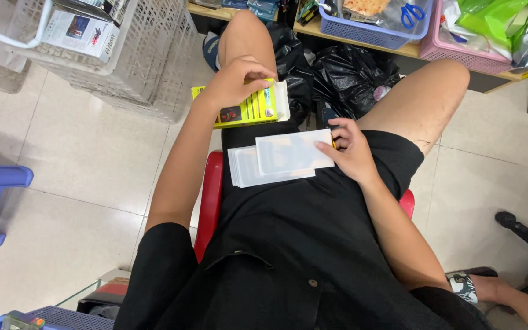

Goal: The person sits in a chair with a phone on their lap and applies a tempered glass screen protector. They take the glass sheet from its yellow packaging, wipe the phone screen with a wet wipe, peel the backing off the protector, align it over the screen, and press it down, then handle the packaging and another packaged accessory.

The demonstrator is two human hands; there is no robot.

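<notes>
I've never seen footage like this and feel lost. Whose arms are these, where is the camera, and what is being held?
The camera sits on a person's head and looks down, so you see their own arms and lap. They sit on a red stool. The left hand holds a yellow package over the left thigh. The right hand rests on a stack of clear sleeves lying on the lap. Ahead are black bags on the floor, and baskets on a low shelf.
</notes>
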